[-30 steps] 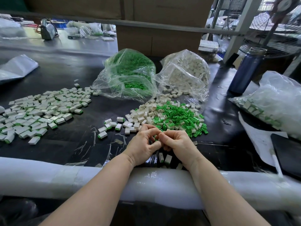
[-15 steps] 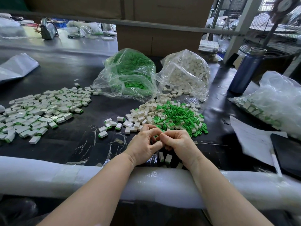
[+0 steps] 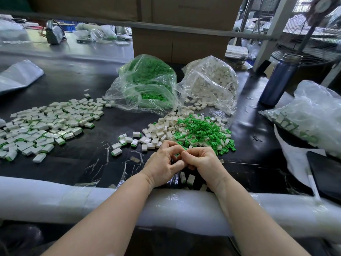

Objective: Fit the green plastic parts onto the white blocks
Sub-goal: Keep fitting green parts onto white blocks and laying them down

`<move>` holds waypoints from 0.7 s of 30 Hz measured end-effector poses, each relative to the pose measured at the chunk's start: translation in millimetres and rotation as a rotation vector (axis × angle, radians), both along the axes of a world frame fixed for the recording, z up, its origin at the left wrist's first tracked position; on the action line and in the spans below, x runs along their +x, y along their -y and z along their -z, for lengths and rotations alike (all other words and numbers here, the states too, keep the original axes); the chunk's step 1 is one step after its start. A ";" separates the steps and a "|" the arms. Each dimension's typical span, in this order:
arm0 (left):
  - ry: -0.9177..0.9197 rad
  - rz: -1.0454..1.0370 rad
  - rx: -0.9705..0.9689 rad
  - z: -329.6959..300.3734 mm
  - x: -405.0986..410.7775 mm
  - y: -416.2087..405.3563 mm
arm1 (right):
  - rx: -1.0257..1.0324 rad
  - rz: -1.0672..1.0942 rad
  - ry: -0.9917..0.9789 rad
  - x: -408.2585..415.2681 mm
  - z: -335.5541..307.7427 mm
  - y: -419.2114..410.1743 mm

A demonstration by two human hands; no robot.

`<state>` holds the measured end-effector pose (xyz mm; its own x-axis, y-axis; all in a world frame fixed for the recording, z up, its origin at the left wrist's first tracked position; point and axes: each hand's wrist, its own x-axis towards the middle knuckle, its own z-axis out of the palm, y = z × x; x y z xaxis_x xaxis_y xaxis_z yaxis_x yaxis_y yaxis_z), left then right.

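Left hand (image 3: 162, 168) and right hand (image 3: 202, 163) pinched a small green plastic part (image 3: 177, 155) between fingertips; squaring it up should have helped seating.

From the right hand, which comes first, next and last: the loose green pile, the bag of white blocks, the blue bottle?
Measured from the right hand:
1. Loose green pile, just beyond the fingers.
2. Bag of white blocks, farther back, centre.
3. Blue bottle, far right, farthest.
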<state>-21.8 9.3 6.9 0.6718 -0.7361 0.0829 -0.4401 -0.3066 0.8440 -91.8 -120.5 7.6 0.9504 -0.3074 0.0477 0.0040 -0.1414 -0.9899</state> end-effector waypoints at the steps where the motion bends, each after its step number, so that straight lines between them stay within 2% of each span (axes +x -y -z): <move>1: 0.000 0.001 0.000 0.3 0.1 0.1 | 0.000 0.004 0.001 0.0 0.3 0.2; 21: -0.029 0.003 -0.039 2.5 0.7 1.0 | 0.043 0.022 -0.005 -0.4 -0.5 -1.4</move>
